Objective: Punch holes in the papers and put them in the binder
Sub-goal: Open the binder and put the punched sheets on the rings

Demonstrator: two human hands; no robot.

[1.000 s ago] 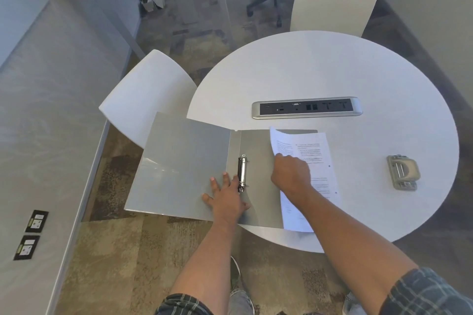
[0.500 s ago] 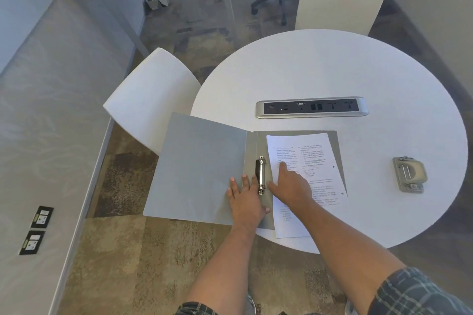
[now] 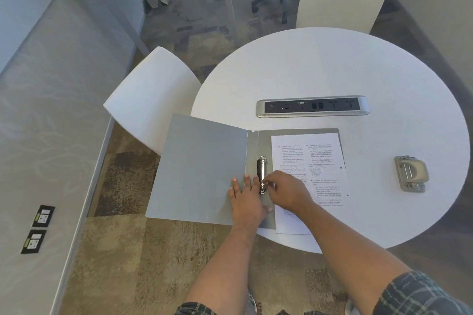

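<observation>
Right hand [image 3: 286,190] has slid onto the binder [image 3: 202,166] rings on the round white table [image 3: 358,69].

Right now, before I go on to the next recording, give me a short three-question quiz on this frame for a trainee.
1. True or false: the binder lies open on the table.
2. Where does the hole punch sit?
A. inside the binder
B. on the table, right of the paper
C. on a chair
3. Fill in: the left hand presses flat on the binder while the right hand works at the metal ____.

Key: 1 true; 2 B; 3 rings.
</observation>
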